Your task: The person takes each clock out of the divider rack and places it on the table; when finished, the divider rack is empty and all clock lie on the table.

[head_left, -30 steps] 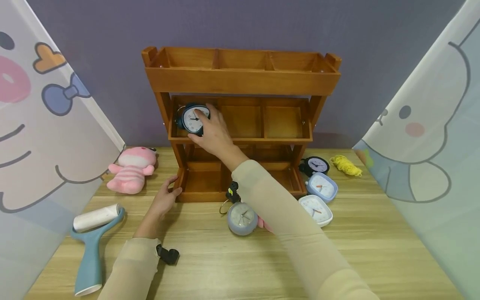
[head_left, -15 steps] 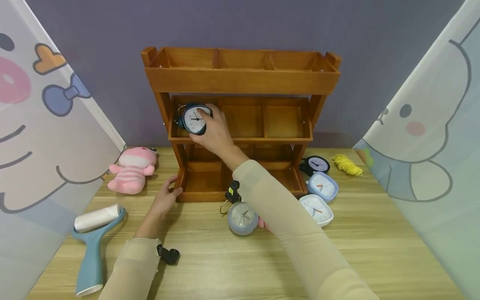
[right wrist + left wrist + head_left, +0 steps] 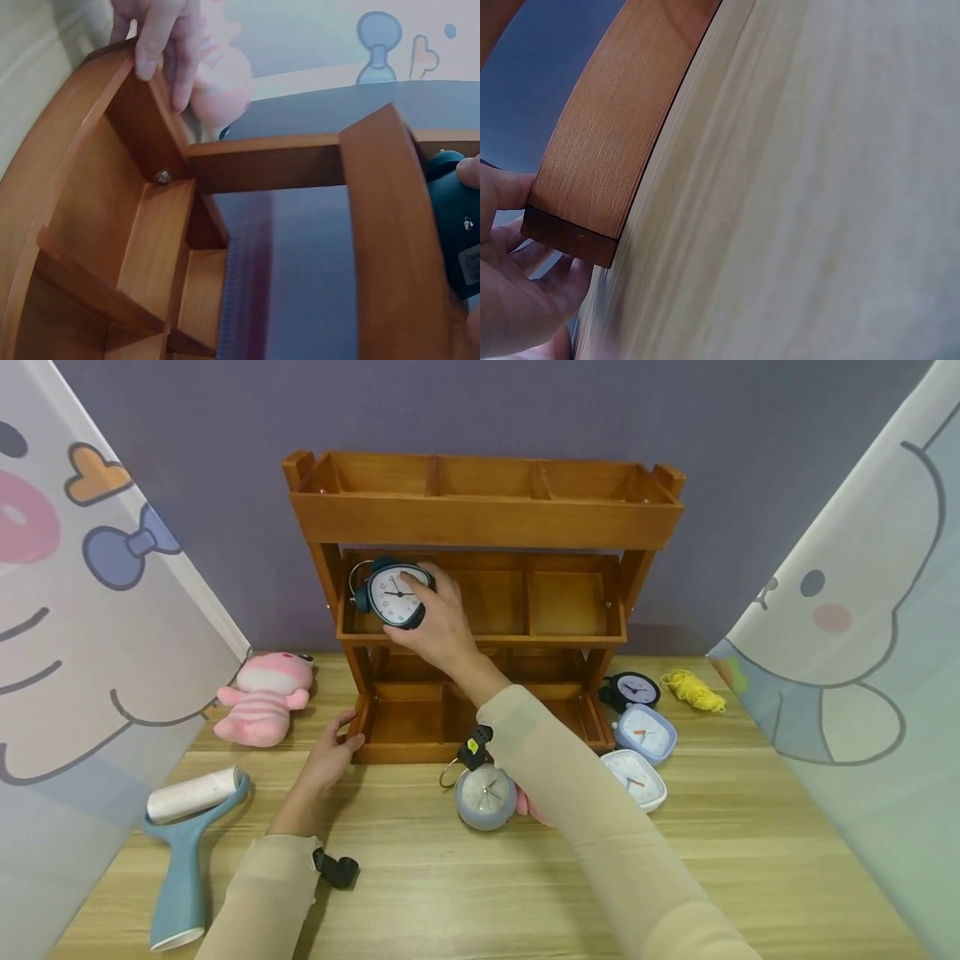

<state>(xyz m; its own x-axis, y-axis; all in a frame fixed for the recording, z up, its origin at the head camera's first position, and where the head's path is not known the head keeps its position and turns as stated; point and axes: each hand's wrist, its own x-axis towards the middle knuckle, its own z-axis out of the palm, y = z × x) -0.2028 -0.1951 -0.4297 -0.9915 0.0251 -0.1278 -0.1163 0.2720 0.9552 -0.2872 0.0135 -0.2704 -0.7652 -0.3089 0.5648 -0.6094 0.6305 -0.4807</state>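
A dark teal twin-bell alarm clock (image 3: pixel 397 595) with a white dial is held in my right hand (image 3: pixel 442 618), thumb on its lower edge and a fingertip over the dial. It sits tilted at the left compartment of the middle tier of a wooden shelf (image 3: pixel 480 522). In the right wrist view only the clock's teal back (image 3: pixel 461 225) and bits of fingers show at the right edge. My left hand (image 3: pixel 330 756) grips the lower left corner of the shelf, thumb on one side and fingers on the other; the wooden corner (image 3: pixel 592 195) fills part of the left wrist view.
A grey alarm clock (image 3: pixel 486 800) stands before the shelf, with a pink thing (image 3: pixel 534 810) partly behind my sleeve. Black (image 3: pixel 636 689), blue (image 3: pixel 647 733) and white clocks (image 3: pixel 637 781) and yellow yarn (image 3: pixel 693 691) lie right. A pink plush toy (image 3: pixel 262 702) and lint roller (image 3: pixel 183 852) lie left.
My right hand has moved slightly up and to the right with the teal alarm clock, lifting it a little in the compartment. The left hand stays on the shelf corner.
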